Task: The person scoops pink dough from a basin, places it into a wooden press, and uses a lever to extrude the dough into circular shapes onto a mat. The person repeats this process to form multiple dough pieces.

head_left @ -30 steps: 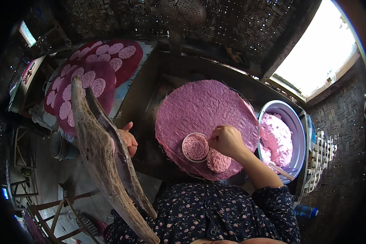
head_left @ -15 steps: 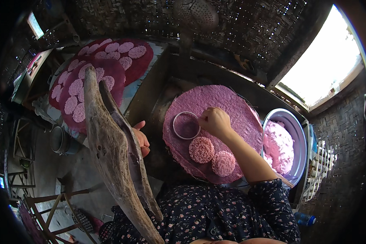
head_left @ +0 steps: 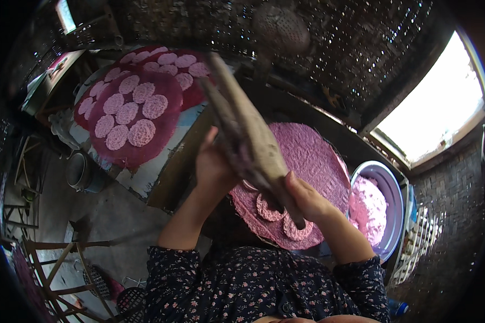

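A long, two-armed wooden press (head_left: 258, 140) slants above the round pink mat (head_left: 318, 151), blurred by motion. My left hand (head_left: 215, 164) is closed on its left side, most of the fingers hidden behind the wood. Round its lower arm grips my right hand (head_left: 310, 199), thumb on top. Under the press lie two lacy pink rounds, the upper one (head_left: 268, 209) and the lower one (head_left: 297, 230), both partly covered. A bit of white ring (head_left: 249, 185) shows beside the wood.
A lilac basin (head_left: 396, 207) of pink dough (head_left: 367, 210) stands right of the mat. At the back left, dark red mats (head_left: 161, 132) bear several pink rounds. A wooden rack (head_left: 54, 269) and a metal pail (head_left: 80, 169) stand on the floor at left.
My right hand has left the white ring and taken hold of the press's lower arm. The press has moved right, from beside the mat to over it, with my left hand on it.
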`<state>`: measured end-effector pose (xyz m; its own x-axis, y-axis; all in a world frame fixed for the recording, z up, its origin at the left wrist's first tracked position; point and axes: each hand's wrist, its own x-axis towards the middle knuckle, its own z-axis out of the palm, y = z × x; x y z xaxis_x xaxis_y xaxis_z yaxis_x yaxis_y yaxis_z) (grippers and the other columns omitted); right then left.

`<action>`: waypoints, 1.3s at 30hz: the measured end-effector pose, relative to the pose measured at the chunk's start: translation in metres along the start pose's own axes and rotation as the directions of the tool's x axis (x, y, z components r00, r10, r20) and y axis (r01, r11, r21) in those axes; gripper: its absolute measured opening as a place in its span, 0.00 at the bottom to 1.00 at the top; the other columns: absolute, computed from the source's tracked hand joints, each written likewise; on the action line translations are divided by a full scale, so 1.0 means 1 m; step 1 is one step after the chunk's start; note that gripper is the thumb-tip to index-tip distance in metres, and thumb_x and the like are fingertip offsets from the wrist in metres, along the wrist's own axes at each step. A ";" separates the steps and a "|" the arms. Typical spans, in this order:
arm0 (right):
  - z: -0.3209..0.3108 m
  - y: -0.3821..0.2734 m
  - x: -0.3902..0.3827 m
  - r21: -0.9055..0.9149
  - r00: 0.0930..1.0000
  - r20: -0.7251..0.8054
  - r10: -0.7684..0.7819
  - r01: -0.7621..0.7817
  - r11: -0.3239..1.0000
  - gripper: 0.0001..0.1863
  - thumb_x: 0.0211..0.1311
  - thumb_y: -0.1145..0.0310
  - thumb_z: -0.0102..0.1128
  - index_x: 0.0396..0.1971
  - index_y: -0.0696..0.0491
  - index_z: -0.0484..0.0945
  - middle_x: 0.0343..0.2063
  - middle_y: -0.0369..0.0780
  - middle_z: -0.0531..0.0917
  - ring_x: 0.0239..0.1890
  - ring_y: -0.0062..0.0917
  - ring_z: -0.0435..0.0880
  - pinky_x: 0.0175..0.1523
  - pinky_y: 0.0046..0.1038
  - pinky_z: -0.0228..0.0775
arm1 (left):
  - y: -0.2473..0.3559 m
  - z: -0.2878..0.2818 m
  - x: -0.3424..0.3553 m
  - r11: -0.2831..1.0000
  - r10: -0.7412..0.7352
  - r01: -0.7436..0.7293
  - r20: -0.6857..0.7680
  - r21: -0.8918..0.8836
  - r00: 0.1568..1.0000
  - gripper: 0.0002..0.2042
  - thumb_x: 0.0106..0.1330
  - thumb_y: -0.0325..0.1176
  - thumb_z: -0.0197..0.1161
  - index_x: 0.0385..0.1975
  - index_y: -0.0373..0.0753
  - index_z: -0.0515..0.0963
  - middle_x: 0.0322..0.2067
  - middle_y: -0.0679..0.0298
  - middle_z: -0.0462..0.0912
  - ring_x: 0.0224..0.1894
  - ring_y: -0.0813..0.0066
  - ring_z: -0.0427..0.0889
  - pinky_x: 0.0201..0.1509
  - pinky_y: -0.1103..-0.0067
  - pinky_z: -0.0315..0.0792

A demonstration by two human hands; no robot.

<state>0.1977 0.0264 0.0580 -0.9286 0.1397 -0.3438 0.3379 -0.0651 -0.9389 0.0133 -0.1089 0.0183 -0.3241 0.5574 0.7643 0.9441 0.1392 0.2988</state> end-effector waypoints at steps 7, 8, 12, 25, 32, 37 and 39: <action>-0.049 0.015 -0.006 0.306 0.987 0.152 0.052 -0.098 0.947 0.38 0.64 0.35 0.33 0.46 0.58 0.71 0.27 0.43 0.79 0.23 0.27 0.78 0.25 0.25 0.67 | -0.044 0.018 0.069 -0.673 -0.127 0.261 0.456 -0.692 0.881 0.32 0.66 0.59 0.39 0.60 0.38 0.63 0.48 0.61 0.75 0.56 0.62 0.71 0.63 0.61 0.60; -0.056 0.017 -0.006 0.258 0.983 0.170 0.066 -0.109 0.960 0.38 0.64 0.35 0.33 0.46 0.58 0.72 0.27 0.44 0.79 0.24 0.27 0.79 0.25 0.26 0.68 | -0.050 0.025 0.079 -0.736 -0.067 0.221 0.394 -0.639 0.917 0.33 0.66 0.60 0.37 0.58 0.38 0.65 0.43 0.63 0.77 0.52 0.65 0.73 0.62 0.62 0.60; -0.082 0.013 -0.001 0.075 0.976 0.165 0.141 -0.155 0.985 0.36 0.65 0.37 0.32 0.44 0.58 0.72 0.29 0.45 0.80 0.25 0.29 0.81 0.27 0.27 0.72 | -0.055 0.056 0.081 -0.804 -0.156 0.155 0.456 -0.574 0.876 0.30 0.67 0.61 0.34 0.51 0.42 0.71 0.22 0.70 0.74 0.30 0.70 0.74 0.51 0.68 0.65; -0.075 0.000 0.005 -0.232 0.949 -0.069 0.307 -0.315 0.920 0.34 0.67 0.42 0.38 0.42 0.61 0.76 0.26 0.43 0.80 0.26 0.25 0.80 0.34 0.27 0.73 | -0.061 0.068 0.047 -0.793 -0.412 0.005 0.542 -0.610 0.732 0.28 0.66 0.63 0.36 0.38 0.43 0.71 0.10 0.71 0.66 0.14 0.72 0.68 0.34 0.72 0.65; -0.056 -0.002 0.029 -0.428 0.969 -0.183 0.168 -0.232 0.874 0.33 0.66 0.42 0.42 0.40 0.61 0.78 0.24 0.41 0.80 0.27 0.24 0.79 0.37 0.28 0.72 | -0.079 0.054 0.065 -0.731 -0.450 0.030 0.514 -0.682 0.730 0.29 0.62 0.67 0.40 0.33 0.44 0.74 0.09 0.75 0.63 0.13 0.77 0.67 0.31 0.76 0.64; -0.052 -0.019 0.020 -0.508 0.935 -0.329 0.132 -0.293 0.810 0.31 0.66 0.43 0.43 0.44 0.59 0.78 0.25 0.41 0.80 0.29 0.24 0.79 0.38 0.27 0.71 | -0.073 0.064 0.076 -0.746 -0.474 0.035 0.567 -0.665 0.673 0.29 0.61 0.68 0.40 0.29 0.45 0.73 0.07 0.76 0.59 0.10 0.78 0.63 0.27 0.77 0.63; -0.053 -0.024 0.013 -0.521 0.928 -0.343 0.144 -0.315 0.793 0.31 0.65 0.43 0.44 0.45 0.59 0.77 0.26 0.42 0.81 0.31 0.25 0.80 0.39 0.28 0.71 | -0.068 0.071 0.076 -0.751 -0.485 0.039 0.590 -0.659 0.645 0.29 0.61 0.68 0.40 0.28 0.45 0.72 0.06 0.76 0.58 0.09 0.78 0.61 0.26 0.77 0.63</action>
<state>0.1860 0.0821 0.0750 -0.7607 0.4592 -0.4588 0.6409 0.4195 -0.6429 -0.0714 -0.0176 0.0158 -0.6316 0.7752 0.0109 -0.7610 -0.6226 0.1821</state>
